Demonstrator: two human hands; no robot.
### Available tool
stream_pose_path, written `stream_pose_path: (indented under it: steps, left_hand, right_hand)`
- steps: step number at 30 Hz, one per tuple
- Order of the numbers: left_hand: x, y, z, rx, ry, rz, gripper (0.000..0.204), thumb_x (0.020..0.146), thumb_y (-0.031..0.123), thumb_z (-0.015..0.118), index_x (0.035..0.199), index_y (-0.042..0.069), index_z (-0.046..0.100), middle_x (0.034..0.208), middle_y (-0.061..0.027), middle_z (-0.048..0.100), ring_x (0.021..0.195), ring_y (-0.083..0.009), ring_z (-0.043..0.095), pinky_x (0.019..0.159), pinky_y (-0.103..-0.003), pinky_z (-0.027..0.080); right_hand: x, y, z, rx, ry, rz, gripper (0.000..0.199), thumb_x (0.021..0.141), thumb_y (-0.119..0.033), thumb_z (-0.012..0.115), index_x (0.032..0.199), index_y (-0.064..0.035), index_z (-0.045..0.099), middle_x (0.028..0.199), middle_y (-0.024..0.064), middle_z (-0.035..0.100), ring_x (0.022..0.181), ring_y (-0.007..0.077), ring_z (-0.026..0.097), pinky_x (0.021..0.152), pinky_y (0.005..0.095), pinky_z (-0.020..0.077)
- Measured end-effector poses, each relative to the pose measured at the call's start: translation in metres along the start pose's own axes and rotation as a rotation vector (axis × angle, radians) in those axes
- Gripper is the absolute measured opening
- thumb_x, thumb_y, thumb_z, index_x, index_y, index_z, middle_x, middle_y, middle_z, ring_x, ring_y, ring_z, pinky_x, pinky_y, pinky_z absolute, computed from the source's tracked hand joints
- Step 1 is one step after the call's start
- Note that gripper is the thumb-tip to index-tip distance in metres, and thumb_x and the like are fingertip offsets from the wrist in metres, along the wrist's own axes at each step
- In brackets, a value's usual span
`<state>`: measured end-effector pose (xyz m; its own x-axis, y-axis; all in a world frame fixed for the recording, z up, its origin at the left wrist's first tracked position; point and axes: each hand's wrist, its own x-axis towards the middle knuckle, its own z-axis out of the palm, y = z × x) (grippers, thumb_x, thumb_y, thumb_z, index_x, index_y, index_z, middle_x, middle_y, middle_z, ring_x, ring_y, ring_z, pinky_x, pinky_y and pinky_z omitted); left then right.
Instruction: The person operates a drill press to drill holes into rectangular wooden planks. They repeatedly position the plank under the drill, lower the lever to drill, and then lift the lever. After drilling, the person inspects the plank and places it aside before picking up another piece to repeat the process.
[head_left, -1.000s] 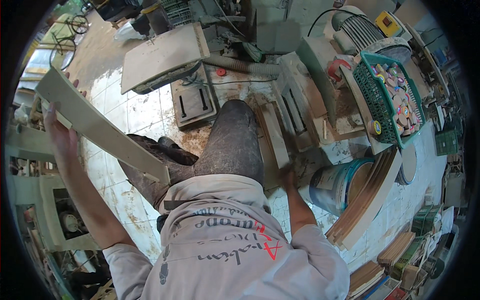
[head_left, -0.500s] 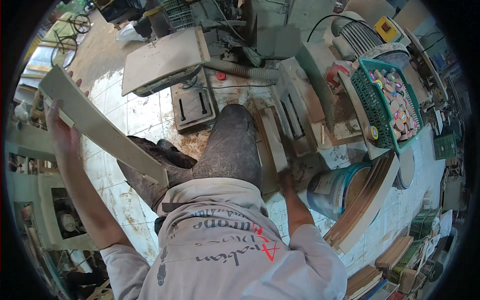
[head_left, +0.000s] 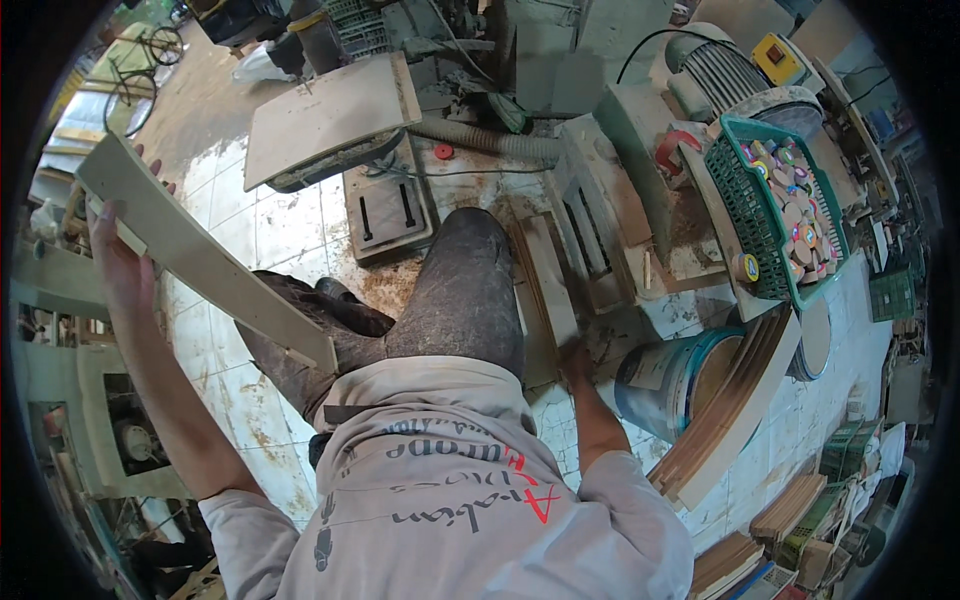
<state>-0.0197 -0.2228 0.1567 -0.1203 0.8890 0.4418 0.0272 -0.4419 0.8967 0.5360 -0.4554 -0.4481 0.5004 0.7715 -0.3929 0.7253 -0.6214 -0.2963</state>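
Observation:
A long, slightly curved pale wooden board (head_left: 215, 255) slants across my left side, its lower end over my left thigh. My left hand (head_left: 125, 235) is closed around its upper part, with fingertips showing past the far edge. A small block is attached to the board near my thumb. Low beside my right leg, my right hand (head_left: 574, 362) is at the near end of several long wooden strips (head_left: 548, 285) standing together. Shadow hides its fingers, so I cannot tell whether it grips them.
Ahead stands a machine table (head_left: 330, 120) above a slotted base (head_left: 388, 205). To the right are a motor (head_left: 705, 70) and a green basket (head_left: 745, 205) of small round wooden pieces. Curved strips (head_left: 735, 410) lean across a blue bucket (head_left: 650, 378). Wood stacks (head_left: 790, 505) lie at lower right.

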Motion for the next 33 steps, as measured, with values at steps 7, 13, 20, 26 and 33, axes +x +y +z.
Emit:
stream_pose_path:
  steps: [7,13,20,26,33]
  left_hand:
    - [0.0,0.001,0.004,-0.043,-0.018,-0.021,0.067,0.091,0.034,0.051,0.144,-0.001,0.031,0.144,-0.02,0.042,0.129,-0.0333,0.046,0.103,-0.043,0.044]
    - [-0.004,0.004,0.003,-0.018,0.011,-0.016,0.067,0.092,0.033,0.052,0.144,-0.002,0.031,0.143,-0.0201,0.042,0.129,-0.0337,0.047,0.102,-0.044,0.046]
    - [0.004,-0.001,-0.005,-0.035,-0.083,0.003,0.067,0.092,0.033,0.053,0.144,-0.001,0.03,0.143,-0.02,0.043,0.128,-0.0335,0.047,0.102,-0.043,0.046]
    - [0.008,-0.007,-0.017,-0.085,-0.103,0.015,0.066,0.091,0.032,0.054,0.144,0.0,0.031,0.142,-0.0205,0.043,0.128,-0.0331,0.047,0.102,-0.044,0.045]
    - [0.013,-0.094,-0.177,0.664,-0.017,0.323,0.06,0.095,0.03,0.058,0.141,0.0,0.034,0.143,-0.0191,0.041,0.131,-0.0311,0.042,0.109,-0.043,0.035]
  right_hand:
    - [-0.007,-0.006,-0.008,0.065,0.023,0.077,0.1,0.067,-0.038,0.08,0.143,-0.0075,0.023,0.117,0.0247,0.059,0.108,0.0423,0.059,0.09,0.0506,0.0481]
    - [-0.017,-0.021,-0.029,0.067,-0.02,0.099,0.089,0.07,-0.04,0.078,0.139,-0.0071,0.033,0.125,0.0251,0.055,0.116,0.04,0.054,0.096,0.0497,0.0448]
    - [-0.011,-0.014,-0.022,-0.017,0.023,0.007,0.076,0.08,-0.037,0.072,0.137,-0.0039,0.036,0.111,0.024,0.061,0.102,0.0419,0.061,0.087,0.0492,0.0504]
    - [-0.009,-0.02,-0.03,-0.211,0.094,-0.264,0.057,0.083,-0.025,0.067,0.128,-0.0011,0.044,0.114,0.0238,0.061,0.1,0.0421,0.061,0.087,0.0488,0.0499]
    - [-0.056,-0.086,-0.16,0.281,-0.074,-0.311,0.074,0.071,-0.042,0.08,0.124,0.003,0.056,0.107,0.0224,0.066,0.102,0.0348,0.064,0.087,0.0414,0.0503]
